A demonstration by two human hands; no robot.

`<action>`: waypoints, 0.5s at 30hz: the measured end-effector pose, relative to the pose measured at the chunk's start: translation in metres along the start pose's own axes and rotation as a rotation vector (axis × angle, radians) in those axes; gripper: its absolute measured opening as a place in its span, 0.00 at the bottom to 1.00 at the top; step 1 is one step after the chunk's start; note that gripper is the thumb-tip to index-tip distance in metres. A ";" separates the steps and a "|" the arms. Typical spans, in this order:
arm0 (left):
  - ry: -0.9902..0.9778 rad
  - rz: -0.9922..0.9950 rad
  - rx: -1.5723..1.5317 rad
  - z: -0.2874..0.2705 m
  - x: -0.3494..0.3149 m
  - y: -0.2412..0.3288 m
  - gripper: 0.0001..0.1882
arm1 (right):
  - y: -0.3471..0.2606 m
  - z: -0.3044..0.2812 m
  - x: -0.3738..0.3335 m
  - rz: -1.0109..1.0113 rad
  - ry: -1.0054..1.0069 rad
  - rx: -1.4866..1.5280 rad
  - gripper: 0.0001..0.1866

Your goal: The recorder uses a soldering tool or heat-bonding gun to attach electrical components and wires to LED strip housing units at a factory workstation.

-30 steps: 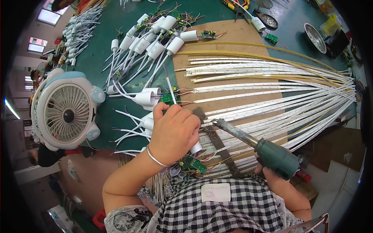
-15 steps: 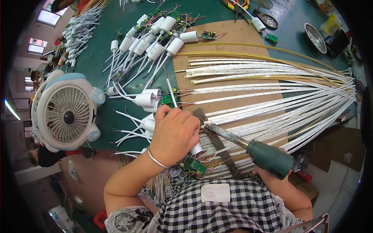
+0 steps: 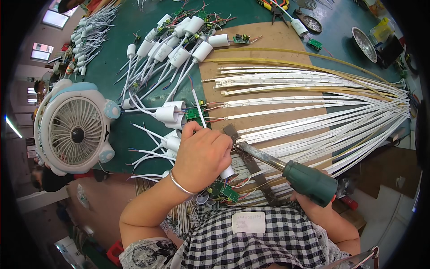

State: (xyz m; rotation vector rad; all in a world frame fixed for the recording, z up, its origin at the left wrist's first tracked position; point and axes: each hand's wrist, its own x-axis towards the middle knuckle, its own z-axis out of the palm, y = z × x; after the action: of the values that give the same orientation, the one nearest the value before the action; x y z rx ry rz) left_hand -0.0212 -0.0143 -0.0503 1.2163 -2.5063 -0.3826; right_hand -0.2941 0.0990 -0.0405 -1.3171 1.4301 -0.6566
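Observation:
My left hand is closed, knuckles up, at the near ends of the LED strips. What its fingers pinch is hidden. A white cylindrical cap shows under its little-finger side, and a white cable rises beyond its thumb side. My right hand wraps the green handle of a soldering iron. The iron's metal tip reaches the left fingertips, over a dark metal bar lying across the white LED strips. Green circuit boards with thin wires lie just below the left hand.
White caps with cables pile up at the back left. A small white-and-blue fan stands at the left. Pliers, a round metal dish and a small dark tin are at the back right. Brown board underlies the strips.
Almost nothing differs. The view has shifted very slightly; both hands and the soldering iron keep their places, the iron's tip still by the left fingertips.

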 end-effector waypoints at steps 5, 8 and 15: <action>-0.010 -0.002 -0.001 0.000 0.000 0.000 0.08 | -0.003 0.000 0.002 0.007 -0.012 -0.011 0.18; -0.018 -0.004 -0.008 -0.001 0.000 0.001 0.08 | -0.003 0.000 0.001 0.024 -0.005 0.004 0.17; -0.021 -0.010 -0.026 0.001 -0.001 0.000 0.08 | 0.000 0.000 0.000 0.038 -0.001 0.028 0.17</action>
State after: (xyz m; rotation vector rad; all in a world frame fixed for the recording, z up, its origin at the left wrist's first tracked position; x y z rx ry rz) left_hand -0.0212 -0.0139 -0.0511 1.2210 -2.5058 -0.4307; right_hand -0.2935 0.0986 -0.0405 -1.2657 1.4371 -0.6487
